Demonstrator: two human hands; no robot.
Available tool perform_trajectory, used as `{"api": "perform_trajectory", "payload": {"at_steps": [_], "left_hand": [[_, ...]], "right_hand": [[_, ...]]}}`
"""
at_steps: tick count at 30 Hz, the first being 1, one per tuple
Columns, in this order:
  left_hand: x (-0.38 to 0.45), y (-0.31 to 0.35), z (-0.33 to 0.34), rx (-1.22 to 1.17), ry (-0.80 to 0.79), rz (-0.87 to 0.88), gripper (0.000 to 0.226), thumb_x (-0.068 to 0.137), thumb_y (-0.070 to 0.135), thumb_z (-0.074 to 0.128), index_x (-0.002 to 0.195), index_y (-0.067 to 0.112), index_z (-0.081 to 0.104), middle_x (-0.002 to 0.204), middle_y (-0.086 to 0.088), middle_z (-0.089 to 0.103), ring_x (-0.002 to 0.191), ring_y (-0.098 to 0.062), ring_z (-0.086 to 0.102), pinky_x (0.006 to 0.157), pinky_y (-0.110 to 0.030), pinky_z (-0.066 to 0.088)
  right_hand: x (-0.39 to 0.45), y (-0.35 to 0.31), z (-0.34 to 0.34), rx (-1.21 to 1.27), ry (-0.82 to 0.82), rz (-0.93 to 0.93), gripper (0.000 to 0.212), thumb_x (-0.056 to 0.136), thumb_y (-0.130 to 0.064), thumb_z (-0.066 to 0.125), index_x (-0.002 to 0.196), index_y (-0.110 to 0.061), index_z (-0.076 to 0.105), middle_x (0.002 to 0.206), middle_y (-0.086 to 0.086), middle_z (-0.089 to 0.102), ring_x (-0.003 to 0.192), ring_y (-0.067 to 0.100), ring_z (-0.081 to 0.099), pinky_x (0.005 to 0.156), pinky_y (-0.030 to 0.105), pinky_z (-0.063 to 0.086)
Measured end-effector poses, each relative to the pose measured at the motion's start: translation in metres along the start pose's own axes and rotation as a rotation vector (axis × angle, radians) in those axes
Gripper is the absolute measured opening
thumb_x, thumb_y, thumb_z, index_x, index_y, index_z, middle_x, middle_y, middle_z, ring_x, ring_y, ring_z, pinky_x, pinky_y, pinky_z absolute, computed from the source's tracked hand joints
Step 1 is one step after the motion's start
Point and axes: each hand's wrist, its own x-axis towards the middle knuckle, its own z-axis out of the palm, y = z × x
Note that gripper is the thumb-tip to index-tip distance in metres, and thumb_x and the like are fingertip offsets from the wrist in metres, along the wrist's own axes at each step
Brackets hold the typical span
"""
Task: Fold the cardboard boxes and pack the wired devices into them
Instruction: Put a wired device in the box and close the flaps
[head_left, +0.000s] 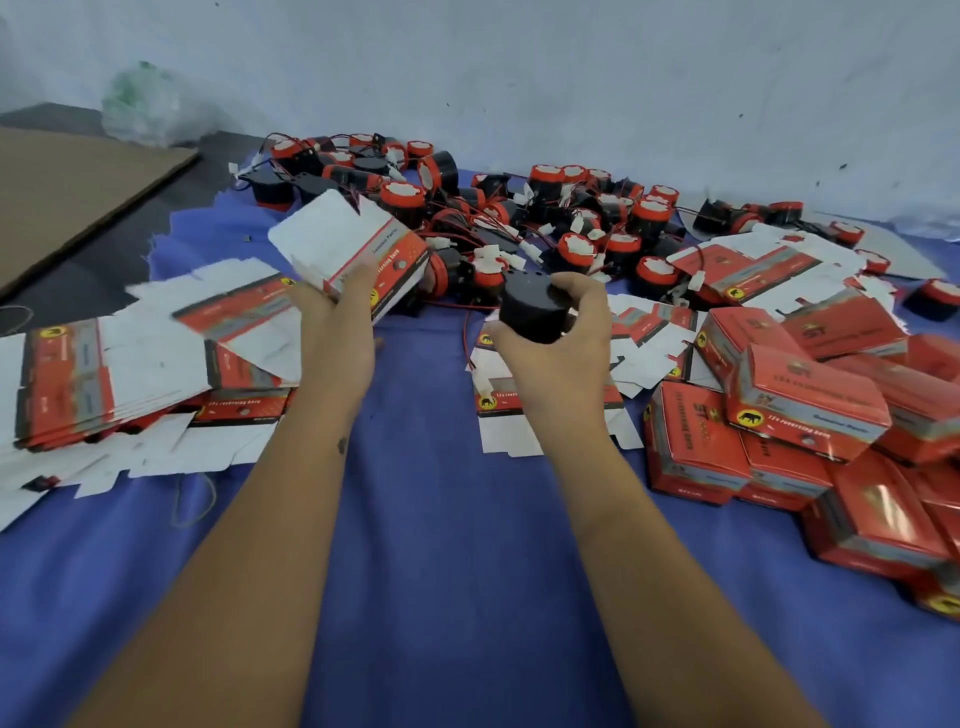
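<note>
Both hands are holding packing parts above the blue cloth (415, 519).
The left hand (332, 312) is gripping a flat box (353, 244), its long axis tilting far-left; the right hand (561, 353), fingers curled, is gripping a black device (535, 304) upright, wire hanging left.

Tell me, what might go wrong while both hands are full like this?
The red wire trailing from the black device that the right hand grips could snag on the pile of loose devices behind it. The carton in the left hand still looks flat, so opening it one-handed may crease it. The heaped packed boxes could slide.
</note>
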Motion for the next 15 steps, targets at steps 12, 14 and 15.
{"api": "perform_trajectory", "payload": {"at_steps": [12,14,15], "left_hand": [[-0.072,0.005,0.045,-0.155,-0.428,-0.170,0.053,0.090,0.044,0.065,0.131,0.015,0.048,0.121,-0.011,0.067,0.093,-0.023,0.074,0.075,-0.034,0.060],[-0.079,-0.008,0.048,-0.059,-0.466,-0.163,0.045,0.087,0.048,0.067,0.121,0.023,0.050,0.123,-0.002,0.064,0.103,-0.015,0.070,0.082,-0.032,0.058],[-0.079,-0.012,0.046,0.001,-0.458,-0.130,0.046,0.081,0.052,0.068,0.115,0.027,0.049,0.120,0.004,0.064,0.105,-0.010,0.068,0.086,-0.031,0.057]], "right_hand": [[-0.024,-0.006,-0.033,0.011,0.380,-0.247,0.058,0.083,-0.028,0.071,0.135,-0.018,0.046,0.126,-0.006,0.053,0.117,0.013,0.053,0.097,0.027,0.046],[-0.024,-0.008,-0.036,0.090,0.397,-0.275,0.057,0.087,-0.028,0.069,0.136,-0.022,0.041,0.129,-0.010,0.050,0.117,0.016,0.055,0.092,0.038,0.052],[-0.023,-0.008,-0.037,0.133,0.399,-0.275,0.056,0.087,-0.027,0.070,0.133,-0.025,0.039,0.127,-0.014,0.050,0.115,0.017,0.056,0.088,0.044,0.054]]}}
